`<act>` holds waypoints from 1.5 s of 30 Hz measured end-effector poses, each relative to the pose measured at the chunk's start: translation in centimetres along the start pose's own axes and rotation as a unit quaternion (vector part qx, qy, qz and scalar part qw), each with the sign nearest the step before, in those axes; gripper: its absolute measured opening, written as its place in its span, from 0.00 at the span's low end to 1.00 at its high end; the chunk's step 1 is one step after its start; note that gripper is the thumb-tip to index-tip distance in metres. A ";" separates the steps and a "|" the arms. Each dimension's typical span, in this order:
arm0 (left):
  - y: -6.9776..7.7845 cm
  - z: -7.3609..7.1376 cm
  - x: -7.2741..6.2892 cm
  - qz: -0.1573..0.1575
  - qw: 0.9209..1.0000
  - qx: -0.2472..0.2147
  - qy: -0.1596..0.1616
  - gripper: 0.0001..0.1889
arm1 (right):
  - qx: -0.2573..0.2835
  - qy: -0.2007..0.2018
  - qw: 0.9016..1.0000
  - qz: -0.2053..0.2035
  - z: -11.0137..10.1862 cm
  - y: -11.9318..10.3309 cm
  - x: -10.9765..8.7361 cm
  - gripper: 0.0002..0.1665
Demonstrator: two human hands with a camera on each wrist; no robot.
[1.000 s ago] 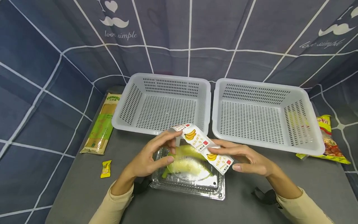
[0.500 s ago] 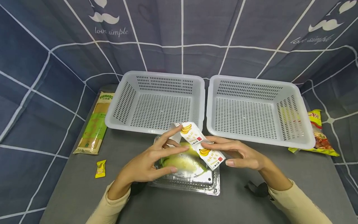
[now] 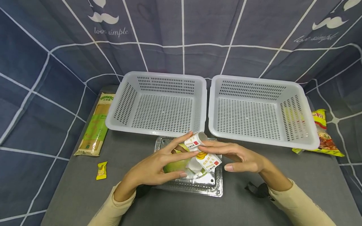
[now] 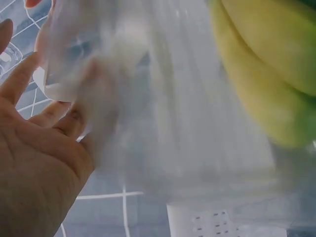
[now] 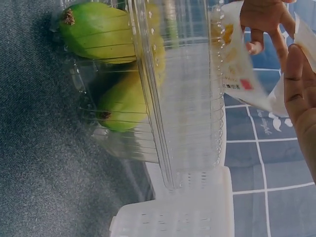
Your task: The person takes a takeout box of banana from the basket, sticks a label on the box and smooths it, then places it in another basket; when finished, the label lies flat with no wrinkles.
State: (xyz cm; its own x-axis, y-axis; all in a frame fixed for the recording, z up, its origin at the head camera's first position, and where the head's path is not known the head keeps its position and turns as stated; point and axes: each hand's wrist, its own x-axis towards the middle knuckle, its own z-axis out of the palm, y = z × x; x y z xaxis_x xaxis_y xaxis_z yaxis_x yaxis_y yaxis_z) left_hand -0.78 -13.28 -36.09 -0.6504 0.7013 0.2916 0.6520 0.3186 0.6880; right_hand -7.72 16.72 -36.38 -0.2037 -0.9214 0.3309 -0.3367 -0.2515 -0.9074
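My left hand [image 3: 154, 164] and right hand [image 3: 245, 158] hold a strip of white banana stickers [image 3: 210, 162] between them with their fingertips. Both thumbs stand apart from the paper. The strip bends, and its top end curls over. Beneath it lies a clear plastic clamshell box [image 3: 202, 190] with a closed lid. Inside are green-yellow bananas [image 3: 176, 165], partly covered by my left fingers; the right wrist view shows the bananas [image 5: 121, 103] through the box wall. Motion blurs the left wrist view.
Two white perforated baskets [image 3: 156, 131] stand side by side behind the box. A noodle packet [image 3: 94, 128] lies on the left, near a small yellow wrapper [image 3: 101, 170]. Partly behind the right-hand basket [image 3: 263, 142] is a yellow food bag [image 3: 325, 138].
The sticker strip has bent and curled between the fingers. My left hand has moved slightly right, closer to my right hand. The whole scene has shifted a little left in the head view.
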 end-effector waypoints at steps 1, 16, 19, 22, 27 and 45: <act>0.0 0.0 0.0 -0.001 1.000 0.001 0.001 0.31 | 0.005 -0.002 1.000 -0.001 0.0 0.0 0.0 0.39; -0.2 -0.8 0.3 0.066 0.973 0.064 0.210 0.19 | 0.016 0.001 1.000 -0.002 0.1 0.0 0.0 0.39; -0.3 -0.7 0.4 0.066 0.977 0.054 0.196 0.21 | 0.012 -0.004 1.000 -0.008 0.2 0.1 0.2 0.39; -0.4 -0.4 0.6 0.071 0.979 0.047 0.184 0.20 | 0.011 -0.008 1.000 -0.015 0.4 0.3 0.3 0.39; -0.6 -0.1 0.5 0.030 0.984 -0.012 0.177 0.22 | 0.017 -0.013 1.000 -0.016 0.7 0.4 0.1 0.39; -0.8 -0.7 0.3 0.024 0.981 -0.060 0.183 0.19 | 0.005 -0.002 1.000 0.009 0.8 0.3 -0.2 0.38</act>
State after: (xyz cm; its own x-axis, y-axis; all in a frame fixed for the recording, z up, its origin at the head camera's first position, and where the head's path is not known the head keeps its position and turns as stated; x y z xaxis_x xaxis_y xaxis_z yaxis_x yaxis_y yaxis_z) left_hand -1.76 -13.77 -36.09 -0.7309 0.4308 0.5293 0.6490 0.1988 0.7343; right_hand -7.05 16.62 -36.91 -0.2068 -0.9270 0.3129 -0.3243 -0.2368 -0.9158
